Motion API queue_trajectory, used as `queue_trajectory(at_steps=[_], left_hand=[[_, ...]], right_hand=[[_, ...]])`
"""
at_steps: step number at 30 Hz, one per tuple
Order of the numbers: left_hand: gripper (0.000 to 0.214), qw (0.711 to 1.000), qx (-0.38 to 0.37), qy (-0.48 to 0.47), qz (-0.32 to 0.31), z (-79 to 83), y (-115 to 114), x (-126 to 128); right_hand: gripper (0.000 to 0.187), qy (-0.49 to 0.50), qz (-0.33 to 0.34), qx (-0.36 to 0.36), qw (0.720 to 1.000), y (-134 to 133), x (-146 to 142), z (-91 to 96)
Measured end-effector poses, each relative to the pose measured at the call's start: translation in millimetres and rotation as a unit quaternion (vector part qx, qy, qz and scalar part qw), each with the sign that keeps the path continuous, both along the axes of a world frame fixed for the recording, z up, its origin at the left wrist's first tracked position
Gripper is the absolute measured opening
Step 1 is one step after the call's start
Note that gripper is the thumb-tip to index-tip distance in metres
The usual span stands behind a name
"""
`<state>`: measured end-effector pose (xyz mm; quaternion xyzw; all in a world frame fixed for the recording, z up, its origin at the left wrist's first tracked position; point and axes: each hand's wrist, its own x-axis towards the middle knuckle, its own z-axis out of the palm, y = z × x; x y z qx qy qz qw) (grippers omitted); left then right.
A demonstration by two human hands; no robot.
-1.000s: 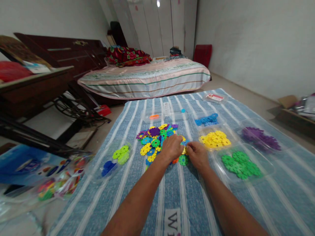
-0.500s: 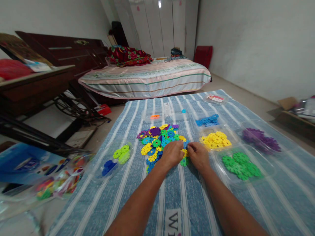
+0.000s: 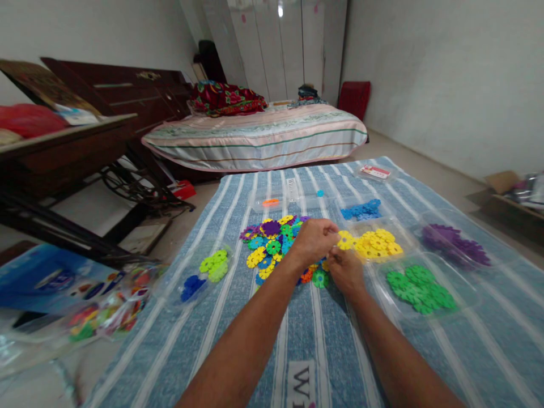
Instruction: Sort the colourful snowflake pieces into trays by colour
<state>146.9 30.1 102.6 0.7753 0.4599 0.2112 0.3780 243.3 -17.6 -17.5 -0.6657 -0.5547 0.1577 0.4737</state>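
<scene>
Flower discs (image 3: pixel 256 258): plastic, smooth, slight gloss
Trays (image 3: pixel 472 290): thin clear plastic, shiny
Worktop cloth (image 3: pixel 170 351): textile, matt, woven look
Bedspread (image 3: pixel 255 141): cloth, satin-like sheen
Headboard, far left (image 3: pixel 121 93): dark wood look, polished
Wardrobe doors, far (image 3: pixel 272 56): smooth, glossy, reflecting light
Right wall (image 3: pixel 446 73): matt
Open box, right (image 3: pixel 501 181): cardboard, matt

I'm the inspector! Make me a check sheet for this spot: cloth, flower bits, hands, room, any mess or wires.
Surface: white-striped blue cloth.
Things: mixed pile of flower-shaped pieces; separate clear trays of blue pieces, yellow pieces, purple pieces, green pieces.
Clutter: blue package and colourful bits, low at the left.
Grips: left hand and right hand close together, single yellow piece beside them; can't tell whether either holds it.
Cables: nothing seen.
Surroundings: bed ahead, wardrobe behind it.
</scene>
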Motion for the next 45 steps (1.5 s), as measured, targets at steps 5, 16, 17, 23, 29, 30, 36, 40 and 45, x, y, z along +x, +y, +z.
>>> queue_trajectory(at_steps=[5,16,17,23,29,30,36,40,45], left_hand=[[0.021,0.998,0.063,-0.013,0.013,4.8,9,11],[0.019,0.946,0.128,0.297,-0.024,-49.4,-22,-22],[0.020,0.941,0.136,0.309,-0.023,-52.1,-25,-20],[0.027,0.930,0.133,0.343,-0.017,-57.7,-30,-11],[0.020,0.940,0.146,0.308,-0.015,-63.4,-30,-12],[0.018,0.944,0.140,0.298,-0.010,-64.1,-30,-13],[0.010,0.970,0.065,0.234,-0.014,-55.5,-27,-24],[0.010,0.971,0.048,0.232,0.011,-36.5,-21,-36],[0.009,0.973,0.103,0.200,0.049,-16.3,-10,-24]], right_hand=[[0.023,-0.009,0.025,0.000,1.000,2,2,-2.9],[0.033,0.047,0.004,0.003,0.999,3,2,-7.3],[0.033,0.048,0.004,0.001,0.999,3,2,-6.8],[0.033,0.033,0.001,0.006,0.999,2,2,-6.5],[0.032,0.019,-0.001,0.010,1.000,3,2,-5.8],[0.032,0.019,0.001,0.010,1.000,3,2,-5.3],[0.030,0.012,0.001,0.019,1.000,2,1,-2.5],[0.029,0.005,0.005,0.018,1.000,2,1,-3.7],[0.028,-0.006,0.009,0.006,1.000,3,2,-6.3]])
